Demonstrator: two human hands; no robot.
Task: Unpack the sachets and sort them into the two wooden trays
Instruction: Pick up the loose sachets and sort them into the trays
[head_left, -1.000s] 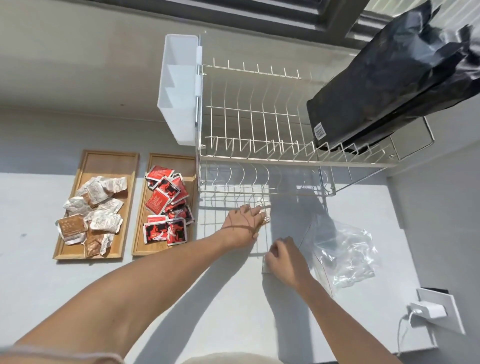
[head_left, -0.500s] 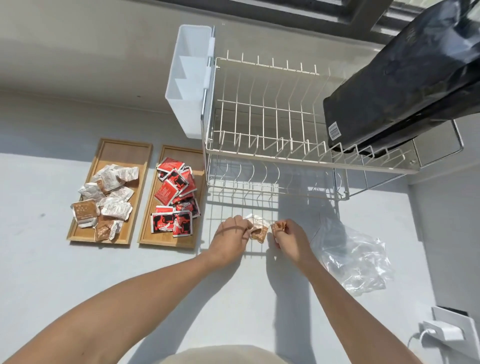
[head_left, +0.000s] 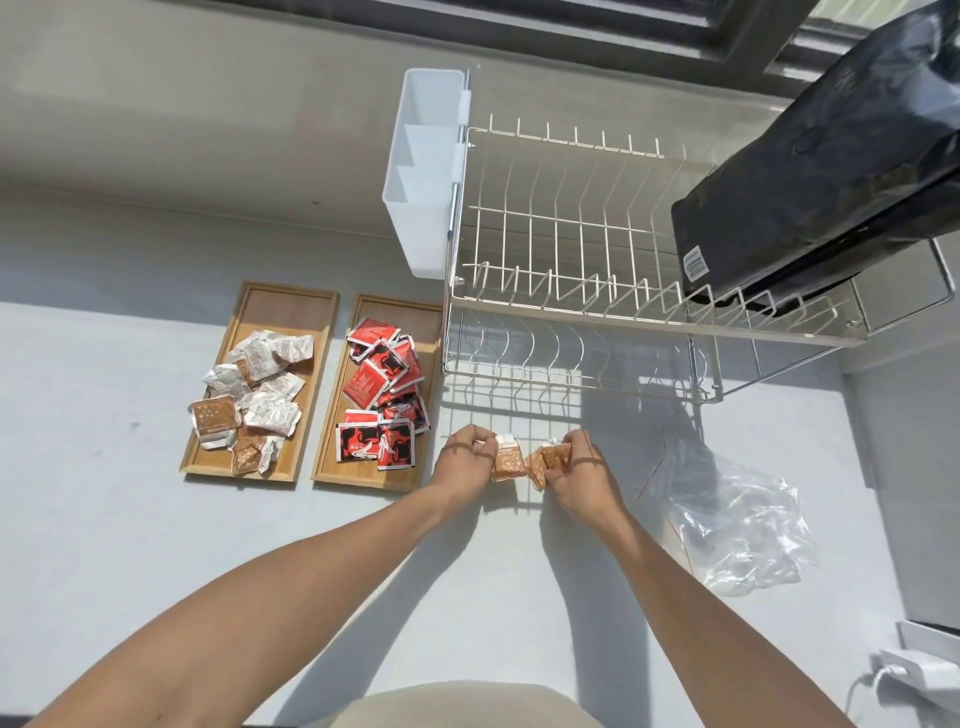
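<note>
Left hand (head_left: 464, 458) pinches one orange sachet (head_left: 506, 460); right hand (head_left: 581, 470) pinches about two more (head_left: 548, 460), count uncertain. Left tray (head_left: 291, 306), the silver-and-orange pile, lies well left of both hands, past the red tray (head_left: 400, 309); left hand nearer. Two trays, one clear bag (head_left: 737, 525).

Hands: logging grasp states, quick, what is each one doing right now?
Left hand: pinches a brown sachet.
Right hand: holds more brown sachets.
</note>
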